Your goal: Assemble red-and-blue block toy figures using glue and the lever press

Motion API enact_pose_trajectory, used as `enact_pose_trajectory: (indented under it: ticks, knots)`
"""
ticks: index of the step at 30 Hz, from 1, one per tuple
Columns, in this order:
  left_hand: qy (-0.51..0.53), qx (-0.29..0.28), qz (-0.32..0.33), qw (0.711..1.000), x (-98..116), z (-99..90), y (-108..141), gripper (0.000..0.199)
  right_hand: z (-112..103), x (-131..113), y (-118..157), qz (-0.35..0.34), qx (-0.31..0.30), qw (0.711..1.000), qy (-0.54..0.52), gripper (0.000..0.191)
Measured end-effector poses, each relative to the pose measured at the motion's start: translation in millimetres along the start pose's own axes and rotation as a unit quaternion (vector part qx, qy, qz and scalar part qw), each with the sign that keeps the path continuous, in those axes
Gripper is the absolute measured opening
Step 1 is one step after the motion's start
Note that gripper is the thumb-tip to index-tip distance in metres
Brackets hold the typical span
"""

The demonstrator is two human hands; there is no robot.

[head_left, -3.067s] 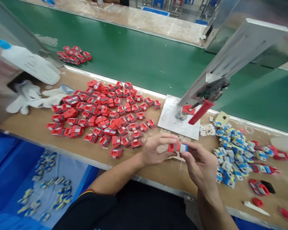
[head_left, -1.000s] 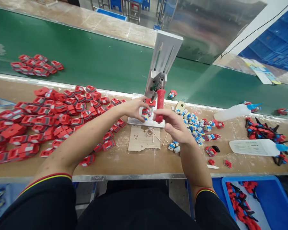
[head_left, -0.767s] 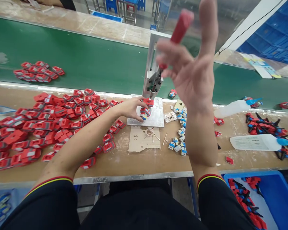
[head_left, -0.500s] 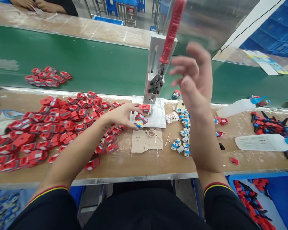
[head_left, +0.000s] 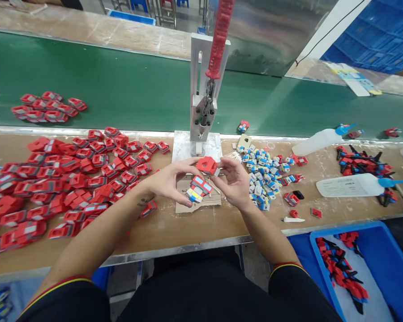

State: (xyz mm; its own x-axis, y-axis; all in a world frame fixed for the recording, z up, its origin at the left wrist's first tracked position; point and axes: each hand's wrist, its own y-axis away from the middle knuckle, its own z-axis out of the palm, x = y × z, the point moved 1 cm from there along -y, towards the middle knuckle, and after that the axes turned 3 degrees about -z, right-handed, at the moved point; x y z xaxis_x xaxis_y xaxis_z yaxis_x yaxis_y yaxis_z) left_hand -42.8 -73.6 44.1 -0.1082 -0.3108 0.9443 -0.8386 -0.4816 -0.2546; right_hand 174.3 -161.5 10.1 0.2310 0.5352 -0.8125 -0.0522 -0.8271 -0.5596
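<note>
Both my hands are close together in front of a press [head_left: 208, 98] with a red handle [head_left: 219, 40]. My left hand [head_left: 169, 181] is closed round a small toy vehicle part [head_left: 199, 189] in red, white, blue and yellow. Between the thumb and fingers of my right hand [head_left: 234, 180] is a red plastic toy part [head_left: 207, 165] with a hole in its top. It sits just above the multicoloured part; whether the two touch is unclear. Beneath my hands lies a torn piece of cardboard [head_left: 184, 206]. The press's metal base [head_left: 181, 150] is behind my fingers.
A large pile of red toy shells [head_left: 77, 179] covers the left side. Small blue-and-white parts [head_left: 262, 179] are heaped at the right, beyond them two white bottles [head_left: 349, 185] [head_left: 317, 141]. A blue bin [head_left: 386, 268] holds red-and-black parts. Behind runs a green belt [head_left: 127, 85].
My right hand has come down from beside the press handle and now grips the red part. My left hand has drawn its part back from the press base. The view has shifted right.
</note>
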Motion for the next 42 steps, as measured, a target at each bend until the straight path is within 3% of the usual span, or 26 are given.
enact_pose_trajectory:
  ticks: [2,4,10,16,20,23,25,29,32,34,38,40,42]
  knots:
    - [-0.001,-0.005,0.007,1.0,-2,0.2,3,0.05,-8,2,8,-0.09,0.059,0.991,0.076,0.05]
    - [0.001,-0.003,0.005,1.0,-4,-1.6,8,0.053,-21,9,19,-0.148,0.081,0.974,0.149,0.049]
    - [0.124,0.068,-0.066,0.988,-8,-10.7,29,0.055,-62,25,55,-0.121,0.034,0.964,0.233,0.037]
    - [0.201,0.156,-0.062,0.965,-17,-11.0,32,0.057,-75,20,65,-0.196,0.003,0.959,0.205,0.043]
    - [0.225,0.211,-0.095,0.946,-23,-11.8,26,0.053,-87,33,22,-0.095,-0.017,0.966,0.24,0.048]
    - [0.232,0.258,-0.131,0.929,-30,-14.3,19,0.054,-99,57,-46,-0.053,0.027,0.959,0.278,0.08]
    - [0.223,0.295,-0.145,0.918,-37,-16.2,13,0.058,-102,76,-96,-0.02,-0.025,0.947,0.318,0.097]
    - [0.173,0.339,-0.133,0.915,-54,-20.8,-1,0.072,-92,107,-168,0.047,-0.21,0.87,0.444,0.098]
    - [0.126,0.344,-0.116,0.923,-64,-25.8,-12,0.077,-80,123,-186,0.064,-0.294,0.806,0.509,0.097]
    - [0.102,0.34,-0.113,0.928,-69,-29.1,-18,0.073,-76,132,-188,0.071,-0.322,0.787,0.521,0.097]
    - [0.077,0.32,-0.117,0.937,-75,-32.9,-29,0.068,-82,144,-182,0.081,-0.306,0.812,0.491,0.095]
    - [0.052,0.307,-0.114,0.944,-77,-33.9,-33,0.067,-90,145,-182,0.06,-0.254,0.843,0.471,0.093]
    - [0.019,0.291,-0.112,0.95,-79,-35.1,-37,0.063,-100,137,-185,0.014,-0.16,0.881,0.445,0.084]
